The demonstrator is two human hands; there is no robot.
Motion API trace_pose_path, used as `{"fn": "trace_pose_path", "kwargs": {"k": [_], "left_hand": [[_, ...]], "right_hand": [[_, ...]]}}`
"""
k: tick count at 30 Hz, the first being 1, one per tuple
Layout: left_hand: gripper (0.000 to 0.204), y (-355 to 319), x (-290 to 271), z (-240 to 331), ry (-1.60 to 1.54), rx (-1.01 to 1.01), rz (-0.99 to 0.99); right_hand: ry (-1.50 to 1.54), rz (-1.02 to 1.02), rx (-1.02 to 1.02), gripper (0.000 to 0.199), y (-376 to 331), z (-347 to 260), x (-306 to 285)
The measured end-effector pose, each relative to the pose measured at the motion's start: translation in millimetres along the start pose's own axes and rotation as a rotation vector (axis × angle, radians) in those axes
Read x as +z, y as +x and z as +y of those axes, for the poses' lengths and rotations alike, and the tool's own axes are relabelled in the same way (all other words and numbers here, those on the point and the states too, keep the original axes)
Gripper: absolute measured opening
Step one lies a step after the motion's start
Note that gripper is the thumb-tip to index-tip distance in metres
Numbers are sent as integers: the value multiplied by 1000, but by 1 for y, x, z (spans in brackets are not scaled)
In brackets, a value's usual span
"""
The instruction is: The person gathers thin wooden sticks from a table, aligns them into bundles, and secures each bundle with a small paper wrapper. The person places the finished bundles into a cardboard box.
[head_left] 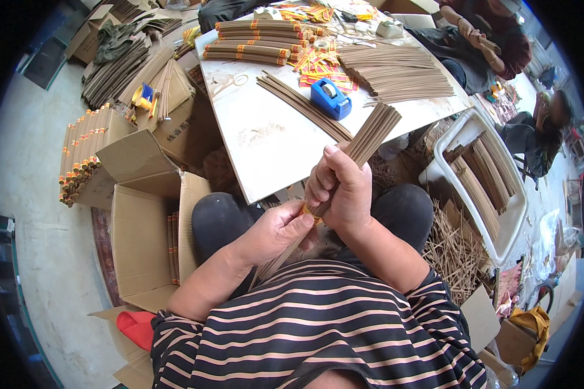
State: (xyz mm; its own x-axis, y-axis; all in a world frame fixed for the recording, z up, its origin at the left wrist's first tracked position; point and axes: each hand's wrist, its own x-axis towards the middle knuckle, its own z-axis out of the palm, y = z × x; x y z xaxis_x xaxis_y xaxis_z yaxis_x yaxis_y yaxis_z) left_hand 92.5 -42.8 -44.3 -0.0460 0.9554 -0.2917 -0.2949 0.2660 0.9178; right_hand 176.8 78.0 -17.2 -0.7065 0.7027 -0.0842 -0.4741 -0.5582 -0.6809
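A bundle of thin brown incense sticks [376, 129] is held slantwise above my lap, its upper end pointing up and right towards the table. My right hand [345, 188] is wrapped round the middle of it, thumb on top. Just below, my left hand [276, 230] pinches the bundle where a yellow and red paper band [313, 214] goes round the sticks; its fingertips partly hide the band. The lower end runs down under my left forearm towards my striped shirt. Beyond the hands, a blue tape dispenser [331, 98] stands on the white table [256, 155].
Banded bundles [256, 48], loose sticks [399, 71], paper labels [318, 68] and scissors [240, 80] lie on the table. An open cardboard box [146, 246] is at my left, a white tub [516, 223] of sticks at my right. A co-worker [499, 39] sits beyond the far right corner.
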Motion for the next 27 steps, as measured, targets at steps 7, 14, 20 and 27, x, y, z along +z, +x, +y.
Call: {"fn": "trace_pose_path", "kwargs": {"k": [7, 14, 20, 27], "left_hand": [[49, -5, 15, 6, 234, -7, 224], [44, 1, 19, -14, 790, 353, 423], [38, 1, 11, -12, 574, 230, 273], [36, -6, 8, 5, 67, -62, 46]], "right_hand": [[48, 53, -44, 32, 2, 3, -4], [50, 112, -75, 26, 0, 4, -3], [104, 43, -57, 23, -2, 6, -4], [242, -235, 23, 17, -1, 9, -19]]}}
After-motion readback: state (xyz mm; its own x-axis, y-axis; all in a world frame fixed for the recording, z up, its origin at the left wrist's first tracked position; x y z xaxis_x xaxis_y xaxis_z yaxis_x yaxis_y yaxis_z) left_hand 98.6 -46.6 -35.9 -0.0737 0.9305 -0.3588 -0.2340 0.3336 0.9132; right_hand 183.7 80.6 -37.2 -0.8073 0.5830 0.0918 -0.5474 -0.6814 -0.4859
